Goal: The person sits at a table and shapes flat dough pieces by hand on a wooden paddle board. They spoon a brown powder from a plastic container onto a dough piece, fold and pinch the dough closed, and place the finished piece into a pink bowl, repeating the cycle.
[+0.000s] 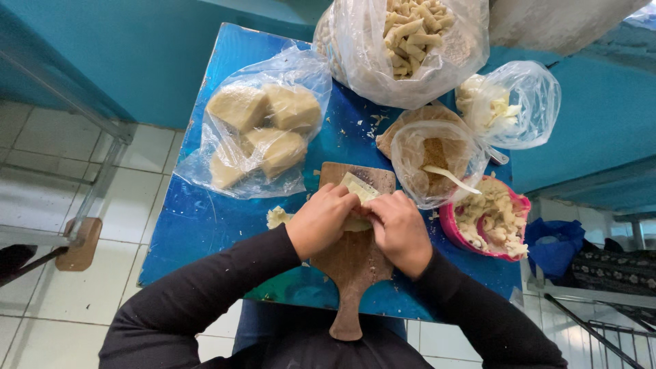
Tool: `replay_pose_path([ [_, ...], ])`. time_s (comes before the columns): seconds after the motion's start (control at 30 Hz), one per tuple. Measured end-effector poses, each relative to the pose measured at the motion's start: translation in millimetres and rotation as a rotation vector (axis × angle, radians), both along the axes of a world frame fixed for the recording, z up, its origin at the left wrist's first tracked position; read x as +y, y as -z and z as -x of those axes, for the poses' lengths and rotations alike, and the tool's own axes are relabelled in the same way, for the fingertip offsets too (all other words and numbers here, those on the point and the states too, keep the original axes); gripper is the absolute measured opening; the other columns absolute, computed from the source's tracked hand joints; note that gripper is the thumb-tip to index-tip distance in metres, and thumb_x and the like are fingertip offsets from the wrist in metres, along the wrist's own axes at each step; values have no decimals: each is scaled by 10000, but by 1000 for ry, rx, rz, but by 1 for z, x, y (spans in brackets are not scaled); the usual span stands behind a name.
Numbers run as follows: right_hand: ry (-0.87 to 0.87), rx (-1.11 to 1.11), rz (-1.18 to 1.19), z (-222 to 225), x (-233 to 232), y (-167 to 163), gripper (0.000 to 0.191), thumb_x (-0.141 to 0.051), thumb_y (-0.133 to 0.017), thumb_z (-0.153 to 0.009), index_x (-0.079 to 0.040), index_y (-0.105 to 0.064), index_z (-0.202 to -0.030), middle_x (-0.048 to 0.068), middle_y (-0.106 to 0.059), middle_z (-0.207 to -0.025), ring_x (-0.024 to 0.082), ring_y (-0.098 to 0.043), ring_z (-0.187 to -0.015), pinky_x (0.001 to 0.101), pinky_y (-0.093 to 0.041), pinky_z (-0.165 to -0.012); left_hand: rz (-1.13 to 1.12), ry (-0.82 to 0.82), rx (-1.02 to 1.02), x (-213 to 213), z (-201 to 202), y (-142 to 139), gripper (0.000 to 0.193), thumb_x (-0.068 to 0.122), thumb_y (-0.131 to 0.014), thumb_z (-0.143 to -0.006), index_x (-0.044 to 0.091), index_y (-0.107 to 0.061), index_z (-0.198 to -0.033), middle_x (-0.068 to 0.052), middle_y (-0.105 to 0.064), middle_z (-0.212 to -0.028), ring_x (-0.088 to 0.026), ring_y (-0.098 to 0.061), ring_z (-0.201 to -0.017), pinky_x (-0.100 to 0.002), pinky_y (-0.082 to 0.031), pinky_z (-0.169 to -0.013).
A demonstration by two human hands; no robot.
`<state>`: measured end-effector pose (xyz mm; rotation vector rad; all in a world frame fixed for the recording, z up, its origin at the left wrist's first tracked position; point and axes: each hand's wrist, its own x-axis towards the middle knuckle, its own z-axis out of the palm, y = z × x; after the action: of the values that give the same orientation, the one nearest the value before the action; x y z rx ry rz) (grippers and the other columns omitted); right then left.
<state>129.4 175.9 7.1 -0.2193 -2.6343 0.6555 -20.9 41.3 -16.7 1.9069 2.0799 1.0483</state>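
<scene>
The left hand (320, 220) and right hand (400, 231) cover most of the pale flat strip of dough (360, 193) on the brown wooden paddle-shaped board (353, 263), so the grip beneath cannot be made out. The large clear plastic bag of short rolled pastry pieces (410, 41) at the far edge of the blue surface (205, 219) is cut off by the picture's top. The surface's near edge hides behind black sleeves.
</scene>
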Motion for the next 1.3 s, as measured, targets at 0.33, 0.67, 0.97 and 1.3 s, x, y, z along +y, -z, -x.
replay_pose_path([
  [0.33,21,25,-94,-1,-9,-7,128,-78,-687,-834,-100,-716,-957,62,-680,-926,307,-589,-906,420,-434,-797,43,14,-7,-9,0,-11,191,14,-646,-799,43,-634,-986,-141,-632,-939,-370,-581,-933,-454,-481,-817],
  [0.67,11,60,-14,2,-2,-5,201,-36,-677,-811,-92,-723,-999,56,-703,-991,300,-601,-951,409,-466,-847,9,-7,58,-7,-2,-7,174,7,-635,-809,48,-626,-978,-140,-627,-955,-363,-579,-940,-447,-492,-830],
  [0.97,36,37,-127,5,-6,-5,141,-94,-685,-852,-112,-709,-990,48,-678,-980,293,-580,-943,418,-424,-835,-8,-43,71,-5,-1,-4,136,44,-650,-822,52,-619,-954,-139,-611,-943,-356,-575,-929,-443,-489,-816],
  [1.3,40,101,-373,3,-12,-1,281,-43,-638,-809,-107,-724,-1068,4,-697,-1044,244,-598,-964,409,-417,-820,-62,-85,143,-4,2,0,132,27,-648,-807,57,-648,-936,-118,-597,-946,-333,-554,-947,-413,-487,-846],
])
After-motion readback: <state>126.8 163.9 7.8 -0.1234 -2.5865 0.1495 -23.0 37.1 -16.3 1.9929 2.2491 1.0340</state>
